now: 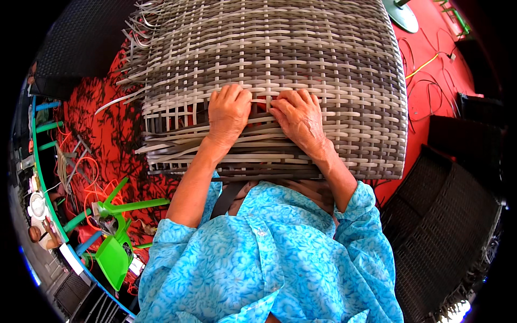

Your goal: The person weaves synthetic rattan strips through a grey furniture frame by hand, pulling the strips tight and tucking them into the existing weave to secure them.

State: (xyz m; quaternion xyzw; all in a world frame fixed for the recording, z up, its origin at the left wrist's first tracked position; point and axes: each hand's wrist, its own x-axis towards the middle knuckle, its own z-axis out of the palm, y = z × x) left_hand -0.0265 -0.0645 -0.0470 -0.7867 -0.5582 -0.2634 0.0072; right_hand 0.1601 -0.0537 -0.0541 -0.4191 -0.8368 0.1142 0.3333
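Observation:
A large woven panel [280,59] of flat grey and brown synthetic wicker strips spreads out in front of me. Both hands work at its near part, where the weave has open gaps. My left hand [230,114] is closed over a pale wicker strip [259,100] at the edge of a gap. A short way to the right, my right hand [299,119] pinches at the same row with curled fingers. My fingertips are partly hidden behind the knuckles. Loose lengthwise strips [253,146] lie bunched below my wrists, and frayed strip ends [141,32] stick out along the left edge.
Dark offcuts [110,124] litter the red floor at left. A green plastic chair or stool [116,253] stands near orange cords. Dark wicker pieces lean at right [447,226] and far left [81,43]. Cables [431,81] cross the floor beside a round green base [403,17].

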